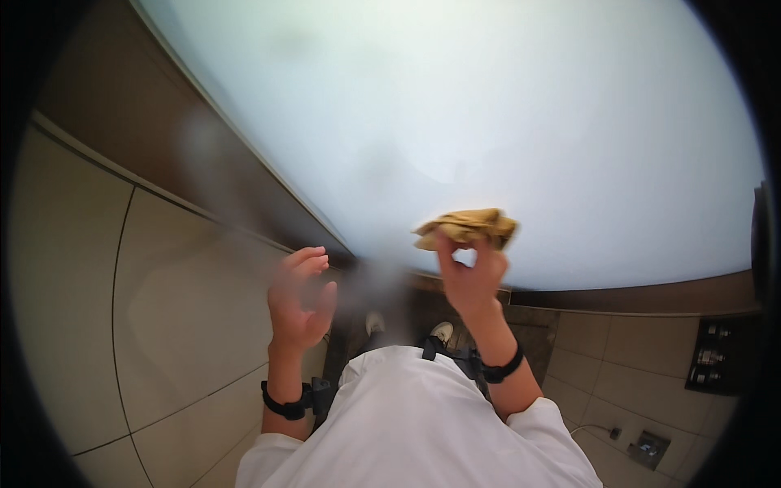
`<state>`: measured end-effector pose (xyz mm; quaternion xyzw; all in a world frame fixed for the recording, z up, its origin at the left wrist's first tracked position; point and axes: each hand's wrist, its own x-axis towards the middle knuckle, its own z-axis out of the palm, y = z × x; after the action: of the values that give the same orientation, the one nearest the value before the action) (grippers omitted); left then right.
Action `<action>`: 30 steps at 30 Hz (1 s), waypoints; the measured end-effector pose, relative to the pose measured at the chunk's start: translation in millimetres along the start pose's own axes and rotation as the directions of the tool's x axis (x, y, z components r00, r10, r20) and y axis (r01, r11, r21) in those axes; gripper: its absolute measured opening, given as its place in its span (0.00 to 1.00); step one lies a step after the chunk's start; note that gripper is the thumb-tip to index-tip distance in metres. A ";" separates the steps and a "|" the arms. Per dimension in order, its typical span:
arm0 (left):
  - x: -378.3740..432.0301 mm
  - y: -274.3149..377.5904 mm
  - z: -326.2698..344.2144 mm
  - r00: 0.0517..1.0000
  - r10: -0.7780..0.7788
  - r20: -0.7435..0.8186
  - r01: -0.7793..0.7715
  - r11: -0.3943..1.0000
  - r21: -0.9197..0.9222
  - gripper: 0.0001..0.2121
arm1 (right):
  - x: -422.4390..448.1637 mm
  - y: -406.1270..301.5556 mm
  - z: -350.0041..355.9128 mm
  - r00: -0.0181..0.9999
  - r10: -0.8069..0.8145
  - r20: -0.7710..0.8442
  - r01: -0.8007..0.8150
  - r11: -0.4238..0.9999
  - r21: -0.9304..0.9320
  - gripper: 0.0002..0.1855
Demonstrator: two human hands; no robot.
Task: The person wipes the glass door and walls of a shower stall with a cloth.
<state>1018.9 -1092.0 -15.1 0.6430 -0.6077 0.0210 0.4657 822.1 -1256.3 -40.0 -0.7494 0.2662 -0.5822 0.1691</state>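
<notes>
A folded yellow-brown cloth (467, 229) is pinched between the thumb and fingers of my right hand (476, 274), against or just in front of a large pale, glowing panel (518, 134). Whether the cloth touches the panel cannot be told. My left hand (302, 305) is raised at the lower left of the panel, its fingers apart and nothing in it. Blurry grey patches lie over part of the view near that hand. Both wrists wear black straps.
A brown frame (244, 177) borders the panel at left, beside large beige tiles (183, 293). A dark recess with several fittings (711, 357) is at right, above a square metal plate (649, 450) and a cable with a plug (615, 434). Light shoes (442, 331) stand below.
</notes>
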 end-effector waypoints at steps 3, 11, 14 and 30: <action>1.4 31.1 12.6 1.000 -0.014 0.005 0.014 1.000 -0.028 0.15 | -9.9 1.5 18.0 0.973 0.071 0.221 -0.067 0.997 -0.028 0.07; 42.9 -10.7 41.6 0.998 -0.045 0.037 0.050 0.989 -0.137 0.15 | -45.6 68.8 111.3 0.814 0.073 0.576 0.003 0.992 -0.129 0.05; 42.1 -6.5 61.6 0.997 -0.043 0.063 0.052 0.989 -0.138 0.15 | -63.8 98.5 85.3 0.794 0.115 0.596 -0.064 0.992 -0.107 0.04; 52.8 -49.3 109.4 0.992 0.077 0.102 -0.059 0.985 -0.164 0.12 | -104.9 198.7 -165.6 0.926 0.252 0.281 -0.070 0.846 -0.529 0.08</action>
<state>1013.2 -1209.0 -73.9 0.5825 -0.6533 -0.0467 0.4814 603.7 -1343.7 -190.2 -0.8306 0.4401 -0.3363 0.0570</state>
